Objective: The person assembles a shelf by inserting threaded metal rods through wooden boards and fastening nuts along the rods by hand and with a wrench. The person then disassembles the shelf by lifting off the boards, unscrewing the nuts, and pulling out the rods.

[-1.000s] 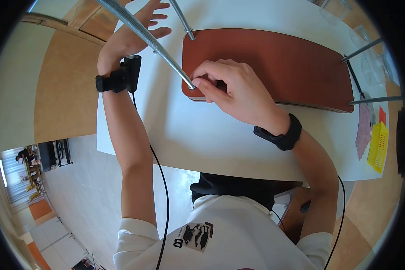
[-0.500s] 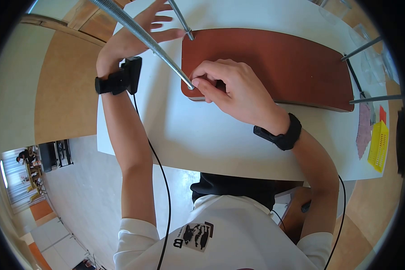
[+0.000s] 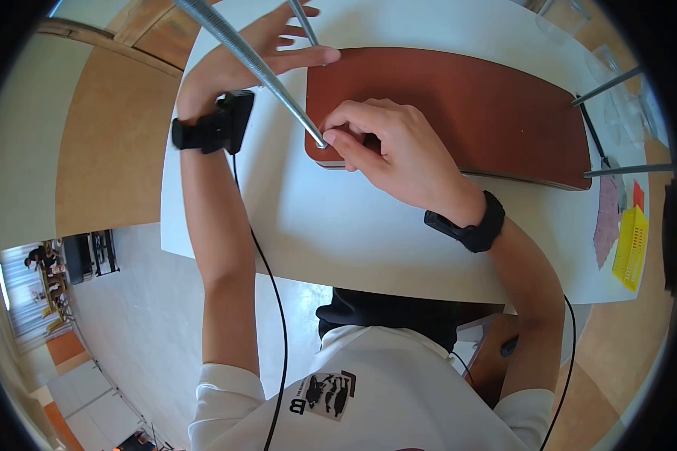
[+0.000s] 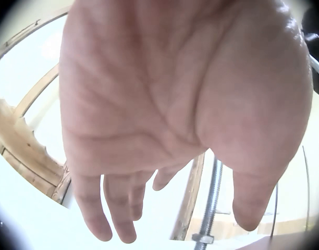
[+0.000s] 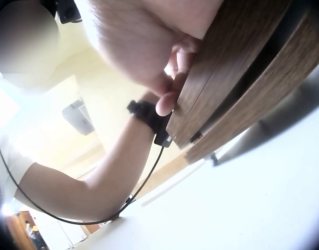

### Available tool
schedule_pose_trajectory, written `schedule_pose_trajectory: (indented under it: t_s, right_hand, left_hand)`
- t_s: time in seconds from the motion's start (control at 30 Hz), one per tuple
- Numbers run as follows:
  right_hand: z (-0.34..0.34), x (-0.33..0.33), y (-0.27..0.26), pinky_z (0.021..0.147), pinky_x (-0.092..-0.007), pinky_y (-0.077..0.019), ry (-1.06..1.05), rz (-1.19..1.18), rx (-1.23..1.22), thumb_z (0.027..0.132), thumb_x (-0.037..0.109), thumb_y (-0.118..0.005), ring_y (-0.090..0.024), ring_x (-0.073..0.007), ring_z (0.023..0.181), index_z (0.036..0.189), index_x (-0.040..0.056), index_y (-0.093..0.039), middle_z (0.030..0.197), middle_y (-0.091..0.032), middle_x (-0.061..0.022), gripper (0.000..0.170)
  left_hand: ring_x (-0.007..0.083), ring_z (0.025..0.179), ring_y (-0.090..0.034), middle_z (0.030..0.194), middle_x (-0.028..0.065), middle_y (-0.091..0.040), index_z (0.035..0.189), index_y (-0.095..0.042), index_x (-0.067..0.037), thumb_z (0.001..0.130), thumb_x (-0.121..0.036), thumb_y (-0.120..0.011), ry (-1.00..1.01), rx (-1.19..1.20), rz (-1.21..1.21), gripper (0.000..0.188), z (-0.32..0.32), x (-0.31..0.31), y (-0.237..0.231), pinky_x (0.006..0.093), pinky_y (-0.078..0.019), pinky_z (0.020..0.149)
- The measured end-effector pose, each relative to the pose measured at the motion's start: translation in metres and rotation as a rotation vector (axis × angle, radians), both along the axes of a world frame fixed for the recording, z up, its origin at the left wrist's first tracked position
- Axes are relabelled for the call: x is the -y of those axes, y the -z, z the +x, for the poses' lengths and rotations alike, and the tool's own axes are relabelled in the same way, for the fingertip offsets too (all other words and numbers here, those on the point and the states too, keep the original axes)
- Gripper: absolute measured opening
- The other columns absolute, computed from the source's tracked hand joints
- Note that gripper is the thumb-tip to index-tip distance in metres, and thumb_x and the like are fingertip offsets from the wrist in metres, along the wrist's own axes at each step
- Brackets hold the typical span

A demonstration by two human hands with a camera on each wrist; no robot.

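A red-brown board (image 3: 489,113) with rounded corners lies on the white table, a metal threaded rod standing near each corner. My right hand (image 3: 406,154) is at the near-left corner, thumb and forefinger pinching at the nut (image 3: 321,143) round the foot of the near-left rod (image 3: 259,71). In the right wrist view its fingers curl by the end of the board's wood-grain edge (image 5: 217,78). My left hand (image 3: 267,45) spreads its fingers beside the far-left rod (image 3: 305,22), the thumb reaching over the board's corner. The left wrist view shows this rod beyond the palm, with a nut (image 4: 203,238) low on it.
On the table's right side are a yellow basket (image 3: 630,248), a pinkish cloth (image 3: 608,218) and clear plastic containers (image 3: 617,90). Two more rods (image 3: 609,84) rise at the board's right end. Black cables (image 3: 274,301) hang from both wrist cameras.
My left hand has moved right, its thumb going from left of the far-left rod to over the board's corner. The right hand stays at the near-left rod's foot.
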State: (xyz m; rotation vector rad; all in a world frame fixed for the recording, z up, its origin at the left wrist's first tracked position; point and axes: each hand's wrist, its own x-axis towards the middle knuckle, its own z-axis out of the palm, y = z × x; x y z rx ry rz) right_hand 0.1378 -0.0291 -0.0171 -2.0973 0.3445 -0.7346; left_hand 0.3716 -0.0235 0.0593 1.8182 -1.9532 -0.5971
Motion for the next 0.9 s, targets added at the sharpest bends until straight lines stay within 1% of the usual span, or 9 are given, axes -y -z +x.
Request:
schedule_pose_trajectory:
  t_s: [0.17,0.2,0.33,0.5,0.53,0.67,0.8,0.87,0.9]
  right_hand:
    - [0.001,0.000,0.003,0.055,-0.0275,-0.0522,0.005,0.016,0.029,0.098,0.007,-0.065,-0.070,-0.0161,0.065,0.098,0.0006,-0.067,0.080,-0.068,-0.0095,0.007]
    - [0.000,0.000,0.004,0.055,-0.0275,-0.0522,0.011,0.017,0.029,0.098,0.007,-0.065,-0.070,-0.0161,0.065,0.098,0.0006,-0.067,0.080,-0.068,-0.0095,0.007]
    - [-0.003,0.002,0.004,0.056,-0.0273,-0.0523,0.005,0.019,0.017,0.098,0.007,-0.065,-0.069,-0.0160,0.064,0.098,0.0010,-0.067,0.077,-0.067,-0.0089,0.006]
    - [0.001,0.000,-0.002,0.055,-0.0273,-0.0522,-0.006,0.008,0.029,0.098,0.007,-0.065,-0.069,-0.0160,0.064,0.098,0.0014,-0.067,0.075,-0.067,-0.0084,0.006]
    - [0.001,0.000,0.000,0.055,-0.0272,-0.0522,-0.004,0.006,0.028,0.098,0.007,-0.065,-0.069,-0.0160,0.064,0.098,0.0014,-0.067,0.075,-0.067,-0.0085,0.006]
    - [-0.002,0.001,0.004,0.055,-0.0270,-0.0522,-0.001,0.030,0.029,0.098,0.008,-0.066,-0.069,-0.0161,0.064,0.099,0.0016,-0.068,0.076,-0.067,-0.0087,0.007]
    - [-0.001,0.001,0.004,0.055,-0.0270,-0.0522,0.002,0.020,0.015,0.098,0.008,-0.065,-0.070,-0.0162,0.064,0.098,0.0013,-0.067,0.078,-0.068,-0.0088,0.007]
    - [0.001,0.000,0.003,0.068,-0.0399,-0.0503,0.028,-0.010,0.048,0.095,0.013,-0.064,-0.064,-0.0274,0.070,0.093,0.0037,-0.066,0.071,-0.069,-0.0078,0.010]
    - [0.002,-0.001,0.002,0.068,-0.0399,-0.0503,0.026,-0.011,0.048,0.095,0.013,-0.064,-0.064,-0.0274,0.070,0.093,0.0037,-0.066,0.071,-0.069,-0.0078,0.010]
  left_hand:
    - [0.0292,0.127,-0.058,0.148,0.0187,-0.052,0.162,-0.028,-0.008,0.090,-0.015,-0.077,-0.027,-0.090,0.073,0.087,0.006,-0.011,-0.013,0.0418,-0.0500,0.107]
    - [0.0291,0.128,-0.058,0.153,0.0172,-0.048,0.162,-0.027,-0.010,0.089,-0.009,-0.076,-0.031,-0.016,-0.068,0.088,0.035,-0.001,0.013,0.0415,-0.0505,0.107]
    - [0.0298,0.130,-0.056,0.154,0.0204,-0.046,0.162,-0.025,-0.007,0.091,-0.018,-0.078,-0.111,0.108,-0.001,0.089,0.014,-0.004,0.000,0.0421,-0.0503,0.108]
    - [0.0290,0.129,-0.057,0.146,0.0280,-0.050,0.161,-0.024,0.000,0.093,-0.029,-0.078,0.011,-0.157,0.113,0.091,0.001,0.005,0.005,0.0429,-0.0498,0.108]
    - [0.0295,0.129,-0.057,0.147,0.0243,-0.051,0.160,-0.028,-0.002,0.094,-0.024,-0.076,0.020,0.043,0.033,0.085,0.002,0.002,0.002,0.0428,-0.0506,0.107]
    - [0.0300,0.129,-0.057,0.150,0.0173,-0.052,0.160,-0.033,-0.008,0.092,-0.025,-0.079,-0.056,0.140,-0.062,0.084,0.046,-0.002,0.011,0.0434,-0.0497,0.108]
    - [0.0316,0.128,-0.057,0.148,0.0193,-0.052,0.160,-0.032,-0.006,0.090,-0.032,-0.080,-0.065,0.014,0.031,0.088,0.014,-0.008,0.001,0.0432,-0.0484,0.109]
    - [0.0317,0.129,-0.056,0.148,0.0195,-0.052,0.160,-0.032,-0.006,0.091,-0.033,-0.080,-0.009,0.017,0.034,0.088,0.003,-0.003,0.003,0.0432,-0.0485,0.108]
    - [0.0319,0.129,-0.056,0.148,0.0198,-0.052,0.160,-0.032,-0.006,0.091,-0.034,-0.080,0.050,0.018,0.034,0.088,0.001,-0.001,0.004,0.0433,-0.0486,0.108]
